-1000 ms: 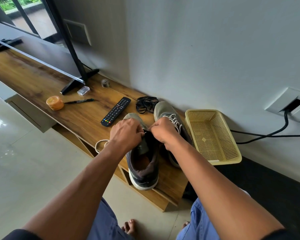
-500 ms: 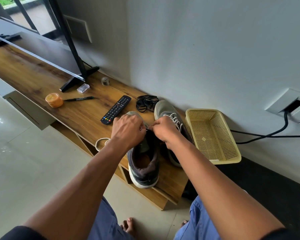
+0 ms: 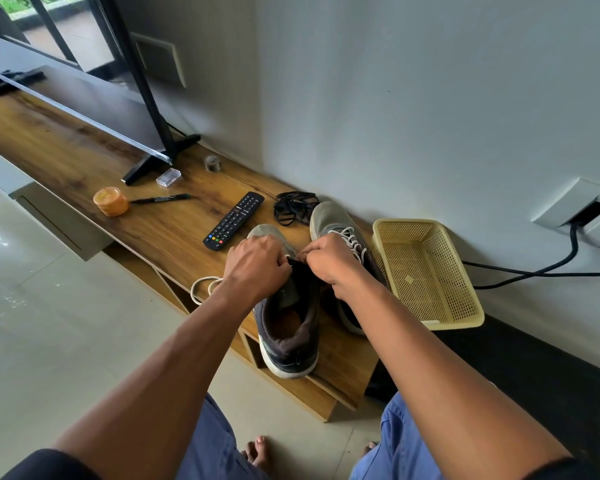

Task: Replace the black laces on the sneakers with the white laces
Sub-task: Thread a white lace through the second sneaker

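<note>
Basket beside right sneaker

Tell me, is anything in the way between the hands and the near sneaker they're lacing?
Nothing visible is. Both the left hand and the right hand are already on the near sneaker, fingers curled at its eyelets. The black laces lie apart behind it.

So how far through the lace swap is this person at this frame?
Done: the far sneaker already wears white laces, and the black laces lie in a pile on the wooden shelf. In hand: left hand and right hand work at the near sneaker, a white lace trailing off the shelf edge. Left: lacing the near sneaker.
</note>
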Available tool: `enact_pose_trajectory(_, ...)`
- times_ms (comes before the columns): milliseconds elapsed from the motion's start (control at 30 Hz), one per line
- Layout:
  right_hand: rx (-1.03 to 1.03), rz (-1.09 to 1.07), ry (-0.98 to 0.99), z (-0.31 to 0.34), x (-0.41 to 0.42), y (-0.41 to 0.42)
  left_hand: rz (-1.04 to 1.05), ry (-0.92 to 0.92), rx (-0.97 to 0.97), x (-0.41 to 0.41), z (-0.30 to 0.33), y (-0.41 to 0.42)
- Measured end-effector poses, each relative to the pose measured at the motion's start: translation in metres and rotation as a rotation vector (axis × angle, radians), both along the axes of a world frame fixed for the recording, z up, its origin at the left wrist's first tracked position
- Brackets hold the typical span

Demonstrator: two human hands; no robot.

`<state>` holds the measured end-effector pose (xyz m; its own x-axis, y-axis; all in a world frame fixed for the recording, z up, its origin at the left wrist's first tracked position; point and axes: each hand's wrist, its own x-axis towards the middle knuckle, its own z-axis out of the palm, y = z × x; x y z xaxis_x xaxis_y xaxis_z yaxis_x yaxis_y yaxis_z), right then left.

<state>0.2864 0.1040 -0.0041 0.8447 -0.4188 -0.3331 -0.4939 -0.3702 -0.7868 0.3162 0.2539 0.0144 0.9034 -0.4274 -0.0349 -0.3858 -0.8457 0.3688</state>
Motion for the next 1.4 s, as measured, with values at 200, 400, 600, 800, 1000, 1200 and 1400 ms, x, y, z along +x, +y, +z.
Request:
enact_pose_trajectory(200, 0.015, -0.010, 0.003, -0.0014, 0.0004, -0.0010, 0.024, 0.011, -0.036, 0.0018, -0.0051, 0.0018)
enact_pose_trajectory(400, 0.038, -0.022, 0.018, -0.0019, 0.0017, -0.0014, 0.072, 0.038, -0.105, 0.0008, -0.0044, 0.0032)
enact_pose_trajectory(600, 0.038, -0.028, 0.012, -0.0026, 0.0011, -0.0016, 0.078, 0.084, -0.132, 0.0020, -0.0022, 0.0036)
enact_pose_trajectory(800, 0.040, -0.024, 0.025, -0.0023, 0.0020, -0.0012, 0.019, 0.123, -0.129, 0.0009, 0.0000, 0.0035)
enact_pose_trajectory(1000, 0.038, -0.029, 0.025, -0.0030, 0.0017, -0.0016, 0.042, 0.110, -0.108, 0.0017, -0.0028, 0.0032)
enact_pose_trajectory(1200, 0.039, -0.026, 0.023, -0.0021, 0.0013, -0.0012, 0.072, 0.085, -0.091, -0.0004, -0.0034, -0.0004)
enact_pose_trajectory(1400, 0.031, -0.010, 0.012, 0.0021, -0.0022, -0.0005, 0.069, 0.085, -0.098, -0.0030, -0.0023, -0.0001)
